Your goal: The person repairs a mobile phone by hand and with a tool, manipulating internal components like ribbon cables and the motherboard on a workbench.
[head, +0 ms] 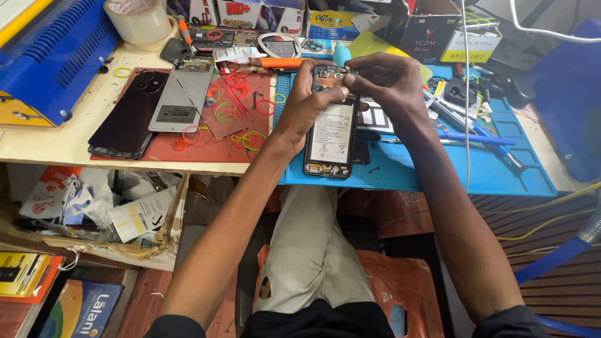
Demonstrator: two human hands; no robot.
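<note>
An opened phone (330, 134) with its back cover off shows a white-labelled battery and lies upright over the blue work mat (438, 169). My left hand (307, 100) grips the phone's left side near the top, thumb on its upper edge. My right hand (388, 78) is bunched over the phone's top end, fingertips pressing at the exposed circuit area. Whether the fingers pinch a small part is hidden.
A dark phone back (128, 112) and a grey phone frame (183, 97) lie on a red mat with several rubber bands (235, 112). A tape roll (139, 22) and blue machine (56, 50) stand at left. Tools and a blue-handled screwdriver (482, 139) lie at right.
</note>
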